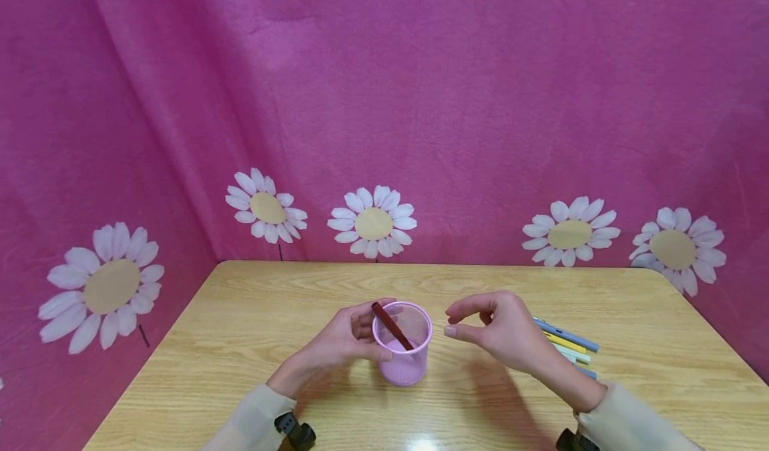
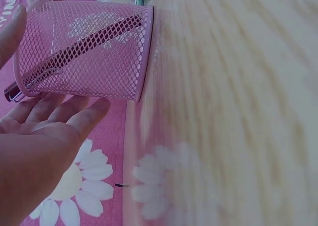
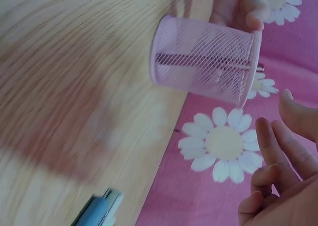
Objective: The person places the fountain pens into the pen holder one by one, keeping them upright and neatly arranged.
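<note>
A pink mesh pen cup (image 1: 404,372) stands upright on the table, with one dark red pen (image 1: 389,323) leaning inside. My left hand (image 1: 339,339) holds the cup from its left side, thumb at the front and fingers behind. In the left wrist view, the pen's clip end pokes past the rim of the mesh cup (image 2: 107,57). Just right of the cup, my right hand (image 1: 507,331) hovers above the table. Its thumb and forefinger are apart, and nothing is between them in the right wrist view.
Several pens lie to the right, partly hidden by the right forearm: a blue pen (image 1: 571,337), a yellow pen (image 1: 565,341) and a pale green one (image 1: 573,353) among them. The wooden table (image 1: 288,287) ends at a pink curtain (image 1: 468,117) with daisies.
</note>
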Available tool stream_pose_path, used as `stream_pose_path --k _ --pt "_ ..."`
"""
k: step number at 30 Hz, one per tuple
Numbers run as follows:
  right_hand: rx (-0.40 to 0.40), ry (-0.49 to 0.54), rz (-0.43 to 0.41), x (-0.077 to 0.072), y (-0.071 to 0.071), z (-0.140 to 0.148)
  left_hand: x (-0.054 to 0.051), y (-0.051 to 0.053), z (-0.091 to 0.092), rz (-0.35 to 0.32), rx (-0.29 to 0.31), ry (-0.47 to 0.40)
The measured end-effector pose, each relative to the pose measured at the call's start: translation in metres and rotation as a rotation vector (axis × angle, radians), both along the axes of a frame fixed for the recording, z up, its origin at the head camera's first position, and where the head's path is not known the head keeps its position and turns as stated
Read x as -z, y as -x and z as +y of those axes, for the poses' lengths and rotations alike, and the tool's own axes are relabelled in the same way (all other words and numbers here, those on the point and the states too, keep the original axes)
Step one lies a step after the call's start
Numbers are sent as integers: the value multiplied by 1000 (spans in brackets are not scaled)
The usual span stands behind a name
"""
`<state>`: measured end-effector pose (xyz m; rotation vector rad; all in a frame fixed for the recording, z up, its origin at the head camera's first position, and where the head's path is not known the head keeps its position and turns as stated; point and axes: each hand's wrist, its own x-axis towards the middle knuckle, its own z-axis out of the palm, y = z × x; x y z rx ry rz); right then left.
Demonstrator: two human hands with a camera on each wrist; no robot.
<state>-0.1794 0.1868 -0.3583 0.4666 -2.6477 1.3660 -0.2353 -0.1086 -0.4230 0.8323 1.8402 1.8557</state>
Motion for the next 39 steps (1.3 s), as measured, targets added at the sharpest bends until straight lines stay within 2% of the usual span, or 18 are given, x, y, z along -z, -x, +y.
stream_pose_path --k 8,23,32,39 --pt "59 -42 -43 8 -7 25 -1 -2 1 0 -2 -7" --pt "124 -55 -38 29 -11 64 -1 -3 0 -14 -17 13" --pt "134 -210 2 45 -12 90 -2 -4 2 -25 -21 -6" --pt "129 -271 -47 57 -14 107 -1 -3 0 -10 -17 -3"
